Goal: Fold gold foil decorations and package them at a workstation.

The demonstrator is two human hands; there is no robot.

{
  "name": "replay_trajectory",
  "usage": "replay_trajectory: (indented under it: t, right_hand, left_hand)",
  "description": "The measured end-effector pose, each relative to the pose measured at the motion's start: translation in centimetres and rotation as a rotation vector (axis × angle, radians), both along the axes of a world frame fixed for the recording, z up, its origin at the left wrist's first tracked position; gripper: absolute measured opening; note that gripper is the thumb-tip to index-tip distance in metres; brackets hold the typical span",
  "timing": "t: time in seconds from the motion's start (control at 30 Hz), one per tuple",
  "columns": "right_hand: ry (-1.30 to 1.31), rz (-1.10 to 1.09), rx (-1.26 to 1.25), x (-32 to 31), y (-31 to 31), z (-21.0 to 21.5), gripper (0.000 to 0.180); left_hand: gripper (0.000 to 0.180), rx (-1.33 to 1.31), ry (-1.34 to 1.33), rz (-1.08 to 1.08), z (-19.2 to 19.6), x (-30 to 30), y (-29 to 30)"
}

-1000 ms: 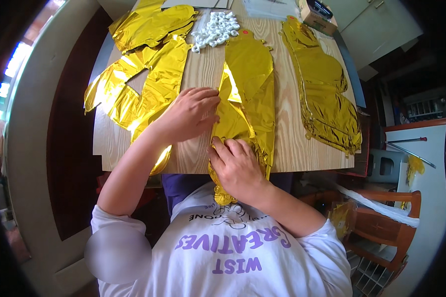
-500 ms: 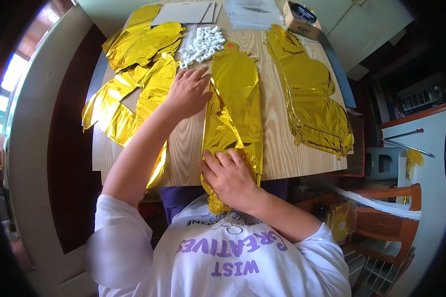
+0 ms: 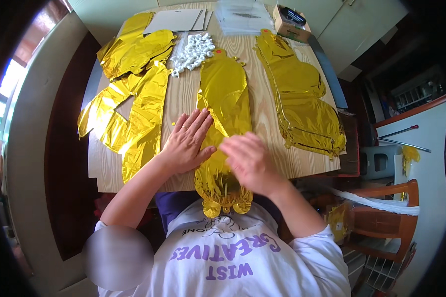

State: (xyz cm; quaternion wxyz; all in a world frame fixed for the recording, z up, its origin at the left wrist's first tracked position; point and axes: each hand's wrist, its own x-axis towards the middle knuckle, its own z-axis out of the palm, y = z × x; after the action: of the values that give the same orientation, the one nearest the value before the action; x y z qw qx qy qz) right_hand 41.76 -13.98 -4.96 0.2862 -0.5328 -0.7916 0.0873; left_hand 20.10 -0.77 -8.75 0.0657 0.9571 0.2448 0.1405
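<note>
A flat gold foil balloon (image 3: 228, 84) lies lengthwise in front of me, its lower end with small round lobes hanging over the table's near edge. My left hand (image 3: 187, 141) rests flat on the balloon's left side, fingers stretched out, holding nothing. Over its right side is my right hand (image 3: 250, 161), slightly blurred, with fingers extended and nothing seen in them; whether it touches the foil I cannot tell. More flat gold foil balloons (image 3: 146, 109) lie to the left, some overlapping. Another gold foil balloon (image 3: 300, 89) lies to the right.
Small white ring-like pieces (image 3: 193, 53) are heaped beyond the middle balloon. Grey cardboard sheets (image 3: 171, 21), clear plastic bags (image 3: 243, 17) and a cardboard box (image 3: 291, 24) holding a black object line the table's far side. A wooden chair (image 3: 381, 218) stands at the right.
My left hand has moved nearer and flattened onto the balloon. My right hand has let go of the near end and risen to the right. The balloon's lower end now lies spread out.
</note>
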Motion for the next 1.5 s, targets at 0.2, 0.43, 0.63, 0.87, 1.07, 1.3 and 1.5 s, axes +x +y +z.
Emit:
replay_trajectory:
  t: [0.2, 0.43, 0.63, 0.87, 1.07, 1.3, 1.5]
  right_hand:
    - [-0.289, -0.24, -0.161, 6.2, 1.4, -1.0, 0.044]
    - [-0.316, -0.218, -0.178, 9.4, 1.0, -0.5, 0.045]
    - [-0.331, -0.147, -0.154, 9.0, 0.8, -1.2, 0.047]
    - [-0.329, -0.13, -0.147, 8.5, 0.8, -1.1, 0.049]
    - [-0.257, -0.042, -0.072, 5.3, -0.7, 0.5, 0.05]
    - [-0.234, 0.017, -0.149, 1.4, -2.6, -1.5, 0.052]
    - [-0.198, 0.021, -0.144, 1.4, -2.4, -1.1, 0.05]
  left_hand:
    - [0.079, -0.044, 0.028, 0.069, 0.9, 1.7, -1.9]
    - [0.085, -0.066, -0.07, 0.099, 0.3, 5.1, -3.8]
    - [0.081, -0.012, -0.027, 0.096, 1.7, 4.7, -2.1]
    - [0.081, 0.029, -0.04, 0.102, -0.5, 4.7, -1.5]
    - [0.082, 0.063, -0.046, 0.093, -0.7, 4.7, -1.6]
    - [0.08, -0.044, 0.028, 0.137, 0.9, 4.8, -0.8]
    - [0.077, -0.017, 0.108, 0.144, 1.8, 6.0, 4.2]
